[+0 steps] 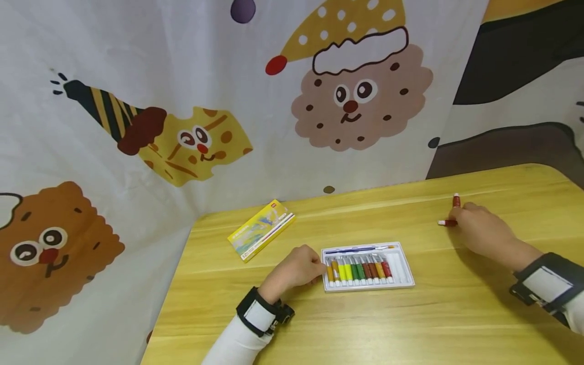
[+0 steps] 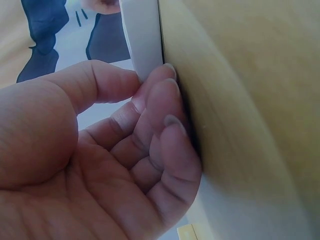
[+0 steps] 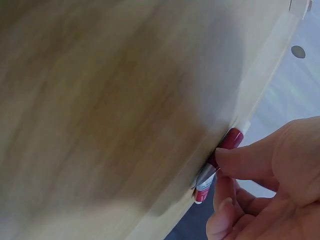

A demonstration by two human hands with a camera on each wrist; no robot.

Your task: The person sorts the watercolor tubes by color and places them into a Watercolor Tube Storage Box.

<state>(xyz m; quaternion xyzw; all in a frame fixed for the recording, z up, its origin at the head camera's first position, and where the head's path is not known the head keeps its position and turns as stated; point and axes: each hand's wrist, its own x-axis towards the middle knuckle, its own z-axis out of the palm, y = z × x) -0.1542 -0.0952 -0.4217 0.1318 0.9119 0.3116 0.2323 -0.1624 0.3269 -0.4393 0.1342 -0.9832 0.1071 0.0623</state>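
My left hand pinches the left edge of a white plastic paint tray between thumb and forefinger. In the left wrist view the other fingers curl beside the tray wall, their tips at the tabletop. A row of paint tubes in yellows, greens, browns and red lies in the tray, with a blue paintbrush above them. Far right, my right hand pinches a dark red paint tube with a white cap, low over the table. Another red tube lies just beyond the fingers.
A yellow paint box lies on the wooden table, behind the left hand. A curtain with cartoon prints hangs along the table's back and left edges.
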